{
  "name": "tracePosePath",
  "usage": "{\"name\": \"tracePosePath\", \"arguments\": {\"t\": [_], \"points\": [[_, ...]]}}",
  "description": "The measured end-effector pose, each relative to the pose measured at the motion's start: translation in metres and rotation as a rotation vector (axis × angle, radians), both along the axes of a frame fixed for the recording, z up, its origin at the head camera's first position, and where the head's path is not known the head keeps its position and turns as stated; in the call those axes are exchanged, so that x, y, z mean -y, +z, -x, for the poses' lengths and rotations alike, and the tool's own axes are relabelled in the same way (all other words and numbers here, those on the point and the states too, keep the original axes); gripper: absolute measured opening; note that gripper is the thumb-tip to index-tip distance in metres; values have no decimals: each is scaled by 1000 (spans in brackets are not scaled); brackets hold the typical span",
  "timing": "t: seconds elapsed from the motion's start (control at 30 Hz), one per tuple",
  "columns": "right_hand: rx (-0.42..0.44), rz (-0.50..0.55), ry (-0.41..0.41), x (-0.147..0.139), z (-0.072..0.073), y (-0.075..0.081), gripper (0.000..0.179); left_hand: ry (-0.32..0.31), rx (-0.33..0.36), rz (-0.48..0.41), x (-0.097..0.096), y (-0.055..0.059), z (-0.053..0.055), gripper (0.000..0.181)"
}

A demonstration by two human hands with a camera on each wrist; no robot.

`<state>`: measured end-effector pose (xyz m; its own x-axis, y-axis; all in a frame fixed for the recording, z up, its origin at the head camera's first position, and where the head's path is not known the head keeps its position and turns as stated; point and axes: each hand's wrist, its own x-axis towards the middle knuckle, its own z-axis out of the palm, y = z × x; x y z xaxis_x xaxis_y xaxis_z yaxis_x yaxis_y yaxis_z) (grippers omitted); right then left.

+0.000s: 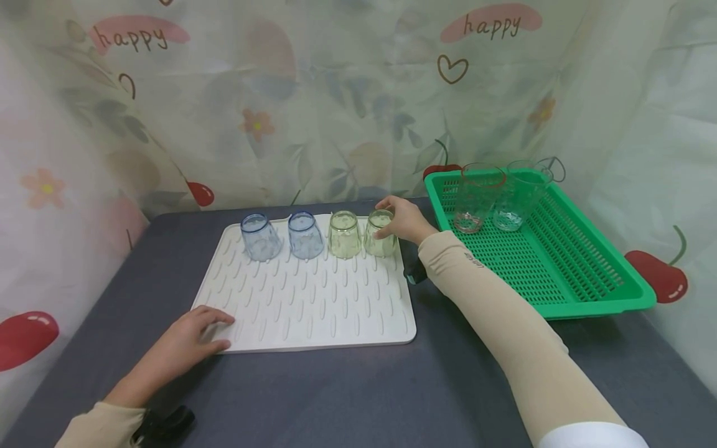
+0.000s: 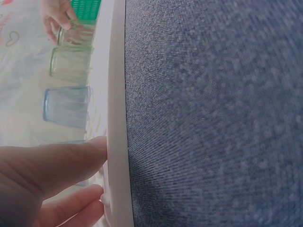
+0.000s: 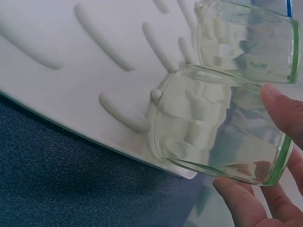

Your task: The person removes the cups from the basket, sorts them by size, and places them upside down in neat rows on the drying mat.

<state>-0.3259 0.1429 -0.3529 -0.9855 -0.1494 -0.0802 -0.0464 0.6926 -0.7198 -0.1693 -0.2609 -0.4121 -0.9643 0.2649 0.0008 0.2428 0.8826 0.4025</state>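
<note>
My right hand [image 1: 407, 221] holds a green-tinted glass [image 3: 203, 125] near its upper end, thumb on one side and fingers on the other. This glass stands upside down at the far right corner of a white ridged drying mat [image 1: 313, 317]. Beside it on the mat are another green glass [image 1: 344, 236] and two blue glasses, one [image 1: 305, 238] nearer the middle and one [image 1: 261, 239] at the left, all upside down. My left hand [image 1: 190, 341] rests at the mat's near left corner, thumb and fingertips against its edge in the left wrist view.
A green plastic basket [image 1: 594, 309] stands right of the mat. Inside it are two upright clear glasses, one with a red rim [image 1: 476, 199] and another with a handle [image 1: 515, 202]. A dark grey cloth [image 1: 313, 398] covers the table; a printed curtain [image 1: 336, 99] hangs behind.
</note>
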Motion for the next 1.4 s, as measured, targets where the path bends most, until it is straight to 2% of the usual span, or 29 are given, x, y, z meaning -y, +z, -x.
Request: {"name": "tracePosePath", "arguments": {"t": [0.5, 0.83, 1.4], "points": [[8, 15, 12, 0, -1, 2, 62, -25, -37, 6, 0, -1, 0, 34], [5, 29, 15, -1, 1, 0, 62, -17, -6, 10, 0, 1, 0, 34], [6, 51, 12, -1, 1, 0, 61, -8, 1, 14, 0, 0, 0, 34]]}}
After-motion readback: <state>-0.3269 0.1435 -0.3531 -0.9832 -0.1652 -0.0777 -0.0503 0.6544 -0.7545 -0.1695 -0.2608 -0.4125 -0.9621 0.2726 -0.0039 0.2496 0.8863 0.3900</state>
